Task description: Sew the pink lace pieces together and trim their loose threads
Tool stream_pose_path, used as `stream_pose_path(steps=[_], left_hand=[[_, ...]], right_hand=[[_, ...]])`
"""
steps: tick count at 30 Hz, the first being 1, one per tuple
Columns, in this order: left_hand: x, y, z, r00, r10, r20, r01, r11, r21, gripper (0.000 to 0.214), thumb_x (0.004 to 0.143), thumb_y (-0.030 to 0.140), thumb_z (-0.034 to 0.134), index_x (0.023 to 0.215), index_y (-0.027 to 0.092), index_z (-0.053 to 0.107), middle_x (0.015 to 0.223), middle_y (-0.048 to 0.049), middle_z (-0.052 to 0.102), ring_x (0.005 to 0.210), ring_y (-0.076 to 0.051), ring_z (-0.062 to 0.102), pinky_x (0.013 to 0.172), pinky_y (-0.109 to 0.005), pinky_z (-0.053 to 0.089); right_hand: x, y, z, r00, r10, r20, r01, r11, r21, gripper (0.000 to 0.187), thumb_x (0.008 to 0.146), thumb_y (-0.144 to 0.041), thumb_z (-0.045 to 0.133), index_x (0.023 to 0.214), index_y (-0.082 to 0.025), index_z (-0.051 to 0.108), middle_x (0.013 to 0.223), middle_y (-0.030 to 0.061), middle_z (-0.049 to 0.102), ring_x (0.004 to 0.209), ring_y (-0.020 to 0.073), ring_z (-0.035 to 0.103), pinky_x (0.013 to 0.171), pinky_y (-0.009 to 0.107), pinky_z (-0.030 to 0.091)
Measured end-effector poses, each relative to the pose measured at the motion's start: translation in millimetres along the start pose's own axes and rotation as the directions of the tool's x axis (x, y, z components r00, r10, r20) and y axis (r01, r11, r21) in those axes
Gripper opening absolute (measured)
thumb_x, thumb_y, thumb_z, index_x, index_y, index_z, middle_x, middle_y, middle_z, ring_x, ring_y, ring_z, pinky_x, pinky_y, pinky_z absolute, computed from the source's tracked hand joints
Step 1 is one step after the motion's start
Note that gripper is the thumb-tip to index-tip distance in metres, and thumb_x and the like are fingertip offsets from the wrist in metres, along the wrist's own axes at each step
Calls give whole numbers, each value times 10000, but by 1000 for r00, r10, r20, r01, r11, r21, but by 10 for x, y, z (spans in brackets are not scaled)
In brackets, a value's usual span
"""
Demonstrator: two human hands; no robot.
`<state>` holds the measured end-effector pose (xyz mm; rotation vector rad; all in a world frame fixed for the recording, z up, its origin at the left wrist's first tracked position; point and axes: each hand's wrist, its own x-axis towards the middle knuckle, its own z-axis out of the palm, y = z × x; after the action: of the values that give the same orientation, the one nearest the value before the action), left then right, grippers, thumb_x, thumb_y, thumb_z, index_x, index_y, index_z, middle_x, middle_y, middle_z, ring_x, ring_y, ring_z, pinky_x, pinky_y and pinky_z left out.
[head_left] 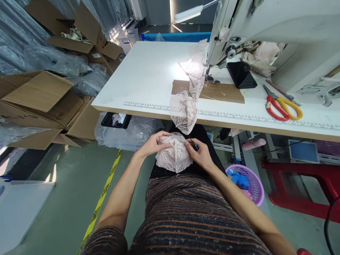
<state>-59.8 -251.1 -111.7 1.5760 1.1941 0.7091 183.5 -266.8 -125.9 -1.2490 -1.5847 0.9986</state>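
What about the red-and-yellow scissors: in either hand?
No, the scissors lie on the white sewing table, apart from the left hand and right hand at the lace fabric.

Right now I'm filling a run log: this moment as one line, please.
left hand: holding lace piece; right hand: at piece's edge; lace strip: overhanging table edge; scissors: on table
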Motion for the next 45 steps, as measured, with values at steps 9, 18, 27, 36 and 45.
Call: stream_pose_path(steps=[9,18,27,36,45], left_hand=[[126,8,58,953,266,-143,-212,928,307,322,920,441,636,1123,201,703,1256,-124,664,1201,-255,625,1078,-475,483],[-80,549,15,758,443,-478,-398,896,199,197,903,391,673,937,209,741,1022,-84,736,974,-209,672,937,-389,528],[32,480,408,959,197,202,-79,874,-479,745,833,783,510,1090,122,738,918,-157,752,875,-270,704,845,-395,523],[-147,530,363,992,-122,40,127,884,-450,368,681,410,883,865,127,737,564,34,555,474,-46,391,459,-182,269],[-210,562,331,995,-96,-34,77,930,-360,330,752,435,822,891,138,786,750,-52,721,601,-104,552,531,-214,386]], right_hand=[[340,-395,15,897,-188,-401,52,944,-326,381,802,-529,690,962,-189,629,807,56,724,583,156,595,604,291,471],[43,-543,-64,980,-200,-5,200,977,68,137,883,-283,567,906,-183,659,737,35,697,605,139,584,585,255,466],[-442,-581,-140,808,-455,374,406,890,207,190,853,-140,578,1005,-194,679,668,-7,652,513,94,488,537,229,419],[-125,-424,-325,913,-115,392,86,992,90,199,868,-348,631,892,-165,707,725,15,661,605,114,517,579,238,427],[88,-337,-138,919,-13,395,4,1000,24,582,999,-634,347,691,-185,552,598,-24,439,562,113,389,538,259,312]])
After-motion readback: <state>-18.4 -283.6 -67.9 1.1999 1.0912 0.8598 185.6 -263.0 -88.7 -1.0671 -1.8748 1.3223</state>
